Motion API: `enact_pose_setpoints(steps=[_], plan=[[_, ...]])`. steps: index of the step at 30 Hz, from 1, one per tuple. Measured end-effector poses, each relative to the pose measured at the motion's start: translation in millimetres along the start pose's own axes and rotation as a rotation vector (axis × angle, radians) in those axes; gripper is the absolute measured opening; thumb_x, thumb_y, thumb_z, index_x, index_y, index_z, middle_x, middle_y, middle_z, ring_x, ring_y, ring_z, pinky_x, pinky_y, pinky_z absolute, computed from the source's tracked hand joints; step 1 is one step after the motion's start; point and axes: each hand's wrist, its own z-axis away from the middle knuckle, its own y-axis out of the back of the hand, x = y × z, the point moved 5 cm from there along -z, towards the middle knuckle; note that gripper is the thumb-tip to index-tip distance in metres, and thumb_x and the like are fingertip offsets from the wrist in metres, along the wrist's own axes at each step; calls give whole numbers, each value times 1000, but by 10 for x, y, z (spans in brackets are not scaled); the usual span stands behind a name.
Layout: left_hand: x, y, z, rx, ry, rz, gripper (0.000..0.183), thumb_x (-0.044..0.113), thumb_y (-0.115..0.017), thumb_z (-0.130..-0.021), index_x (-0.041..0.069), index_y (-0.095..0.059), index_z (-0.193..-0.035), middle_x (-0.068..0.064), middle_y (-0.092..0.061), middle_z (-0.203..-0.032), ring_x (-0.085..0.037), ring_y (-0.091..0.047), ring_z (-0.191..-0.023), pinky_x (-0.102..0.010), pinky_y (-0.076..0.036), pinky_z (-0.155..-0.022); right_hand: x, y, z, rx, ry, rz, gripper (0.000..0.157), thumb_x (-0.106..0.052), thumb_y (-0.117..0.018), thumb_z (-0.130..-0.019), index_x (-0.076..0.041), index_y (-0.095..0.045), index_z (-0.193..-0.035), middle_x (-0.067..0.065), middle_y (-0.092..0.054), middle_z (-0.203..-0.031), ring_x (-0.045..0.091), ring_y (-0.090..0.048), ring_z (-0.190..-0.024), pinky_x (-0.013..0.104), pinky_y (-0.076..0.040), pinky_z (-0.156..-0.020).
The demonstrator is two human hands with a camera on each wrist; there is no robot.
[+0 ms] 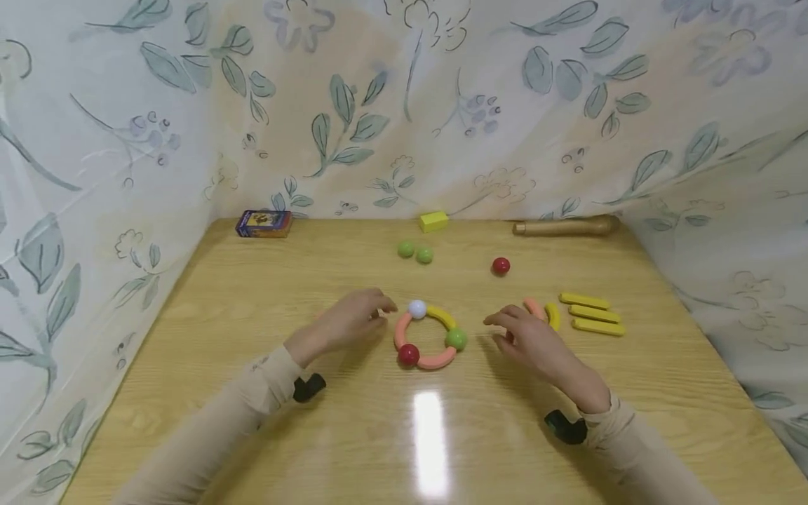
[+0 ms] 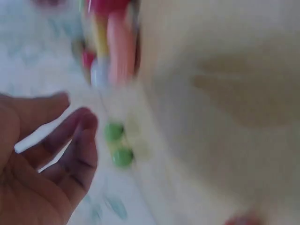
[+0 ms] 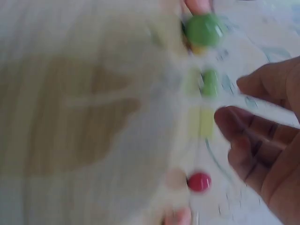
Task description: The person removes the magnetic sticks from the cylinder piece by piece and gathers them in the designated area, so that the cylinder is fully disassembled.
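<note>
A ring of curved rods and balls lies on the table: a white ball, a yellow curved rod, a green ball, two pink curved rods and a red ball. My left hand hovers just left of the ring, fingers loosely bent and holding nothing. To the right of the ring, my right hand is likewise raised with relaxed fingers around nothing. Both wrist views, somewhat blurred, show a gap between thumb and fingers on the left hand and the right hand.
Two loose green balls, a yellow block and another red ball lie farther back. Right are a loose pink rod, a yellow curved rod and three straight yellow rods. A small box and wooden stick line the back.
</note>
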Motion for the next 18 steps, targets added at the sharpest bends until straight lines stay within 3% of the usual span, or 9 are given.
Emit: enact_pose_setpoints(steps=[3, 6, 10, 14, 18], plan=[[292, -220, 187, 39, -175, -109, 19, 13, -70, -89, 8, -72, -108, -6, -67, -107, -19, -62, -94, -29, -53, -82, -198, -154, -114, -23, 132, -22, 32, -3, -74, -83, -8, -69, -115, 11, -63, -114, 13, -63, -80, 26, -53, -66], [468, -396, 223, 103, -284, -298, 12, 23, -73, -88, 18, -74, -99, 0, -64, -103, -16, -57, -89, -25, -49, -76, -336, -246, -187, -41, 219, -25, 33, -2, -77, -81, -10, -71, -113, 10, -63, -115, 19, -64, -92, 32, -55, -74], [527, -488, 237, 179, -301, -478, 2, 25, -74, -86, 26, -75, -85, 4, -64, -98, -15, -53, -84, -23, -46, -70, -435, -321, -207, -91, 244, -53, 29, -5, -78, -81, -10, -72, -108, 5, -63, -107, 16, -63, -89, 30, -55, -74], [564, -507, 232, 237, -282, -568, 8, 25, -75, -84, 26, -74, -76, 7, -64, -92, -15, -53, -88, -23, -43, -67, -505, -349, -200, -102, 263, -44, 27, -14, -79, -82, -13, -72, -108, 2, -64, -107, 13, -65, -87, 28, -55, -73], [623, -571, 197, 261, -319, -665, 6, 29, -75, -82, 26, -75, -77, 9, -63, -82, -12, -53, -86, -20, -44, -70, -563, -384, -215, -117, 288, -10, 26, -17, -78, -82, -13, -72, -107, 0, -66, -106, 12, -64, -91, 29, -55, -74]])
